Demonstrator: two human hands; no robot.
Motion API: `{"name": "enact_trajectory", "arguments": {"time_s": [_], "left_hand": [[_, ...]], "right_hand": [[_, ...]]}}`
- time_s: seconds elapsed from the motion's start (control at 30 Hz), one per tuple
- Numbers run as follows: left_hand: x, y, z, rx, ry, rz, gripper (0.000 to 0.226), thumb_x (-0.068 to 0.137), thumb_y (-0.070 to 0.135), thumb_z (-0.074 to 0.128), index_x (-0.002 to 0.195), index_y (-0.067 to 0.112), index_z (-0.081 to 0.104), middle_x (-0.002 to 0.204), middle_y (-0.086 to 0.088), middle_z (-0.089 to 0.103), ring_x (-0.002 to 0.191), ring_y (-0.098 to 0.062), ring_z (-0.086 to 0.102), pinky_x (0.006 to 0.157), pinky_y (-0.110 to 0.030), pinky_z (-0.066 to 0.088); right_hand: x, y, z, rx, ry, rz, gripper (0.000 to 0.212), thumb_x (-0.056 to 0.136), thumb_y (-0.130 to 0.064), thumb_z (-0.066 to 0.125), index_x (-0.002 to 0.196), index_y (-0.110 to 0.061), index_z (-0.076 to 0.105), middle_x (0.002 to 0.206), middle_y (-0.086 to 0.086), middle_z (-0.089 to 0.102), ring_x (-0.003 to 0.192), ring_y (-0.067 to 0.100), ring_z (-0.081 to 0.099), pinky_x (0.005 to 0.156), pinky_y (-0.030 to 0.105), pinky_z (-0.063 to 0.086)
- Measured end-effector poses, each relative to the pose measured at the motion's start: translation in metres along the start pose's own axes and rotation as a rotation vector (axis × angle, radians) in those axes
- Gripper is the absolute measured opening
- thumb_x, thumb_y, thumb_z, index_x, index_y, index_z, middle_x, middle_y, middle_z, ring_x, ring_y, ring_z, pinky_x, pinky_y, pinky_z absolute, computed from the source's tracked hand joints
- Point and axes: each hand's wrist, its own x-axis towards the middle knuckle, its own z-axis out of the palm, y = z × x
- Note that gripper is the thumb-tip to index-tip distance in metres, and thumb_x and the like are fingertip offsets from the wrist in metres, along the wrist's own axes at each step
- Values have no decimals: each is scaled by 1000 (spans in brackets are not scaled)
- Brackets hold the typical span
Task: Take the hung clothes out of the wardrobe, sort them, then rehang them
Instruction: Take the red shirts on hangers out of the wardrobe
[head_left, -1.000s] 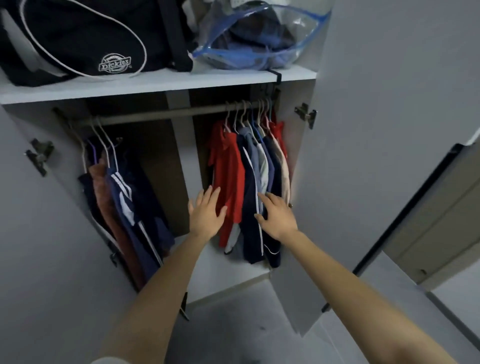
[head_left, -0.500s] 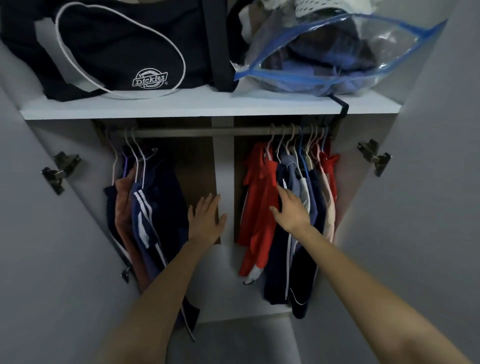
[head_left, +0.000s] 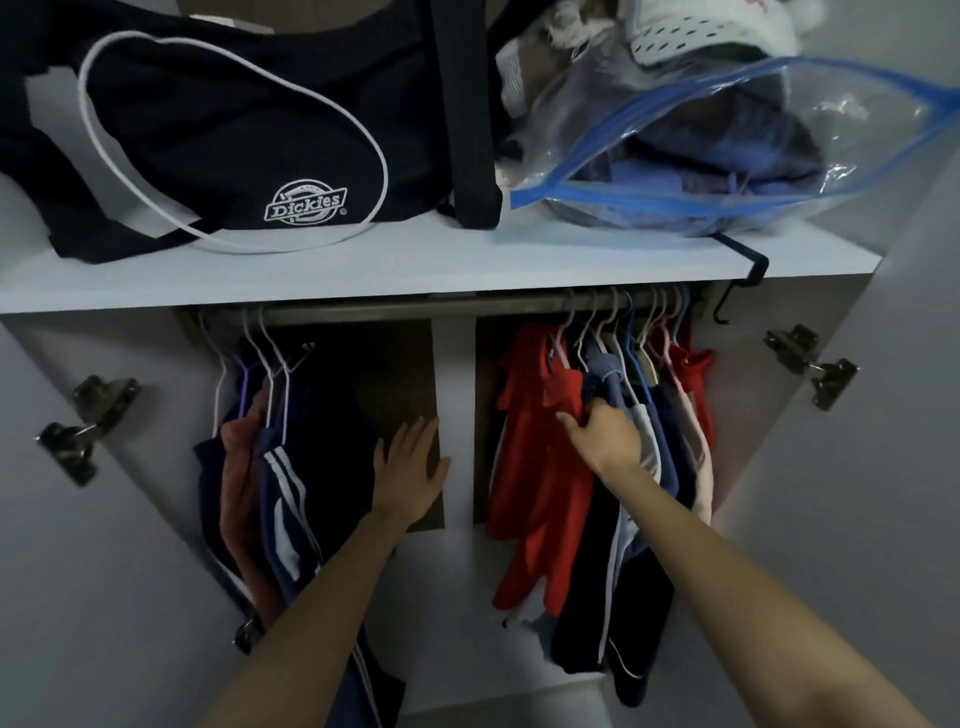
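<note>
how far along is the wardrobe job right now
Done: nothing visibly; the left clothes and right clothes all hang on the rail. In hand: the right hand digs into the right clothes; the left hand hovers open between the bunches. Left: taking out, sorting, rehanging.

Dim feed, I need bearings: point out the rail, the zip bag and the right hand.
rail (head_left: 389, 313): head view, bare middle stretch.
zip bag (head_left: 857, 130): head view, clear side.
right hand (head_left: 605, 439): head view, its back; gripping clothes (head_left: 605, 374).
</note>
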Motion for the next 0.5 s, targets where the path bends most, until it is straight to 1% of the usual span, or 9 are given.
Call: {"name": "enact_trajectory", "arguments": {"time_s": [0.1,0.17,0.23,0.33,0.4,0.5], "left_hand": [[15,-6,-3,-14,-10,22,63,102,48,38,157,30,14,165,2,13,152,-19,8,122,-50,2],[22,-8,-5,-47,-9,37,62,102,47,39,157,30,16,165,2,15,152,-18,8,122,-50,2],[29,-11,-7,-72,-10,51,62,102,46,41,157,30,17,165,3,15,152,-17,8,121,-50,1],[38,-16,-7,-95,-18,74,62,102,46,42,157,30,18,164,3,16,152,-18,8,122,-51,2],[42,-19,-6,-110,-13,88,62,102,45,42,157,30,18,164,3,17,152,-18,9,122,-51,3],[49,-21,-6,-132,-10,93,62,102,45,42,157,30,18,164,3,18,152,-18,10,122,-50,2]], "right_hand": [[3,-10,1,-44,-20,3,46,97,-49,52,99,-3,56,78,7,55,81,31,63,58,30,34],[6,-16,3,-56,-11,6,42,99,-44,50,102,-3,55,85,11,62,79,32,63,57,31,35],[7,-20,4,-74,15,3,37,101,-39,48,104,-3,55,88,15,65,70,31,59,55,32,35],[4,-23,9,-74,87,0,35,103,-37,43,98,-4,54,77,12,61,57,24,47,49,32,29],[1,-22,12,-37,145,6,38,103,-39,41,95,-5,54,67,6,53,53,21,43,45,32,24],[-1,-22,12,18,205,23,39,103,-40,42,90,-6,54,60,-1,47,48,16,40,43,29,21]]}}
